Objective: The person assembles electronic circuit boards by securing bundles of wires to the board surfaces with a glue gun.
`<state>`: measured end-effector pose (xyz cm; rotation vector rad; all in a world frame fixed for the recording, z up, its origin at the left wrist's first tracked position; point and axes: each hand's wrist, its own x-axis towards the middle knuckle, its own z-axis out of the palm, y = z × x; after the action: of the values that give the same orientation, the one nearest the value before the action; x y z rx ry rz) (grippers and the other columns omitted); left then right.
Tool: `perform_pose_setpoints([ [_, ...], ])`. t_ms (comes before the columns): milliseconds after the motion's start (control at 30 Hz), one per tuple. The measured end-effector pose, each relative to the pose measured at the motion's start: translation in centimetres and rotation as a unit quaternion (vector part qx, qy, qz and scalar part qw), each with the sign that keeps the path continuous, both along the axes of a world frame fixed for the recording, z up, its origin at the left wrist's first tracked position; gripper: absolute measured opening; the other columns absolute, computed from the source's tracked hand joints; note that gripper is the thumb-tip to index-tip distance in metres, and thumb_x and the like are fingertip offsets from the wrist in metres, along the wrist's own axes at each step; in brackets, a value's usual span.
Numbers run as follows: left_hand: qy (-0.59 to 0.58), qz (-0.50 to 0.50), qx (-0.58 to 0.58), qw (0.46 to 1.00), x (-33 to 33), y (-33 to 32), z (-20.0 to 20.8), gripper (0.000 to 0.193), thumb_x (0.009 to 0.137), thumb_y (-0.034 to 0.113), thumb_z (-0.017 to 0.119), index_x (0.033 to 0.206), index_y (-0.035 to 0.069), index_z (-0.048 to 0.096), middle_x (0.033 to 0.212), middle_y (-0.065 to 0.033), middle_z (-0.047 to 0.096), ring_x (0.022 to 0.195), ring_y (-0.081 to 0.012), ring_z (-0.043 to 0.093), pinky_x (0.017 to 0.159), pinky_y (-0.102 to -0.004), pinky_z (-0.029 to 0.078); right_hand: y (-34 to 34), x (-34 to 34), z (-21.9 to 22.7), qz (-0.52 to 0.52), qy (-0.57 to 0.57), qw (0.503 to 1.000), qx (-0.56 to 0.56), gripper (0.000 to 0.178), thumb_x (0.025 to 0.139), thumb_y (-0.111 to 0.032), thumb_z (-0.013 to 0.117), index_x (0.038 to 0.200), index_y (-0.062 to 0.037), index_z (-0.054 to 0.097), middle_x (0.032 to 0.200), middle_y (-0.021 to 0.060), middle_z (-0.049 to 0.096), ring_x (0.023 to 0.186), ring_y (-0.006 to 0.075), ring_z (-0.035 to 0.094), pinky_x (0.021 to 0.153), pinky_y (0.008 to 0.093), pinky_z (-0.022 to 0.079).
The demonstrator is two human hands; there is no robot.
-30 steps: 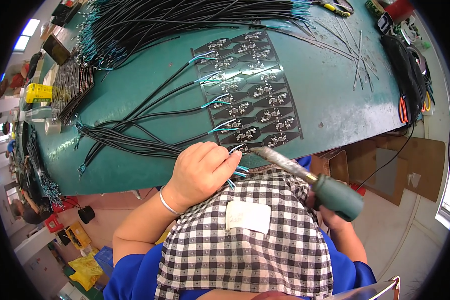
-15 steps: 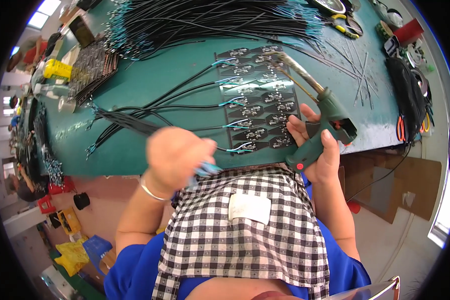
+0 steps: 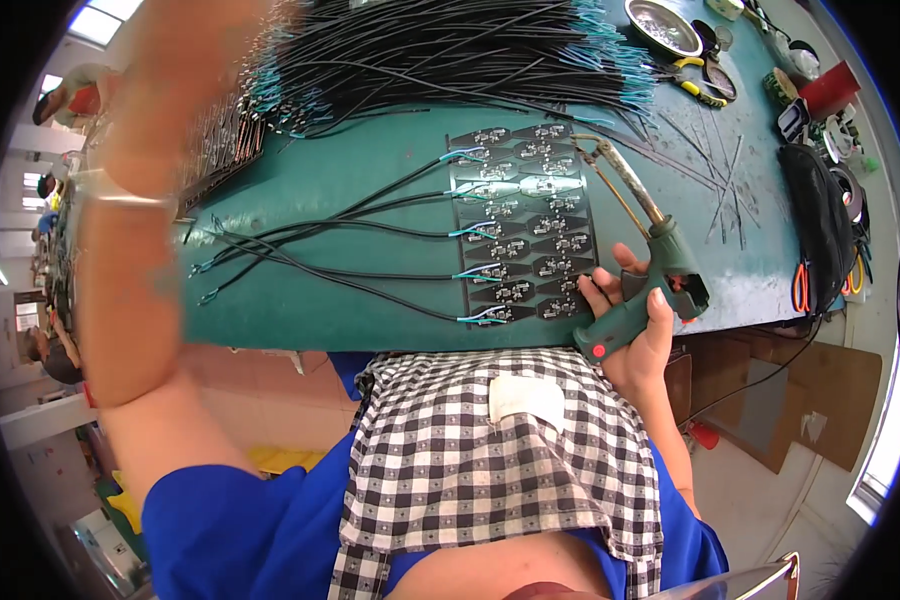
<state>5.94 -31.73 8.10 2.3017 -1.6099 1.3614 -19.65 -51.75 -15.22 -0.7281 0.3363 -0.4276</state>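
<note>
My right hand (image 3: 642,362) holds a green soldering gun (image 3: 662,262) by its handle. Its long metal barrel points up and away, over the right edge of a panel of dark circuit boards (image 3: 513,250). Several black cables (image 3: 370,274) lie on the green table, their stripped blue and white wire ends on the panel's left column of boards. My left arm is raised across the far left. My left hand (image 3: 195,70) is smeared by motion near the left end of a big pile of black cables (image 3: 420,50); its fingers cannot be made out.
Behind my left arm stand stacked boards (image 3: 232,150). At the far right are a metal bowl (image 3: 663,27), yellow-handled pliers (image 3: 705,92), loose thin rods (image 3: 720,165), a black pouch (image 3: 810,200) and orange-handled scissors (image 3: 801,287). A cord (image 3: 770,352) hangs past the table's right edge.
My left hand has swung from the table's near edge, where it held a bunch of cables, up to the far left. That bunch no longer shows. My right hand keeps the soldering gun nearly still.
</note>
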Motion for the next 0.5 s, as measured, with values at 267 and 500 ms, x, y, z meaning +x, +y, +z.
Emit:
perform_pose_setpoints([
  [267, 0.623, -0.079, 0.031, 0.778, -1.7, -6.2, -11.6, 0.056, 0.076, 0.044, 0.073, 0.112, 0.006, 0.052, 0.071, -0.0034, 0.049, 0.064, -0.0121, 0.047, 0.056, -0.0262, 0.038, -3.5, -2.9, 2.6, -0.035, -0.047, 0.998, -0.021, 0.044, 0.090, -0.034, 0.055, 0.123, -0.0081, 0.043, 0.132, 0.0146, 0.045, 0.097, 0.0213, 0.061, 0.094, 0.0445, 0.050],
  [500, 0.468, -0.096, 0.164, 0.863, -3.6, -4.2, -14.2, 0.023, 0.076, 0.020, 0.072, 0.088, 0.005, 0.060, 0.084, -0.0113, 0.058, 0.079, -0.0303, 0.059, 0.069, -0.0391, 0.049, -4.8, -3.3, 4.2, -0.055, -0.038, 0.996, -0.053, 0.042, 0.092, -0.033, 0.054, 0.123, -0.0069, 0.043, 0.131, 0.0164, 0.046, 0.096, 0.0219, 0.061, 0.092, 0.0441, 0.051],
])
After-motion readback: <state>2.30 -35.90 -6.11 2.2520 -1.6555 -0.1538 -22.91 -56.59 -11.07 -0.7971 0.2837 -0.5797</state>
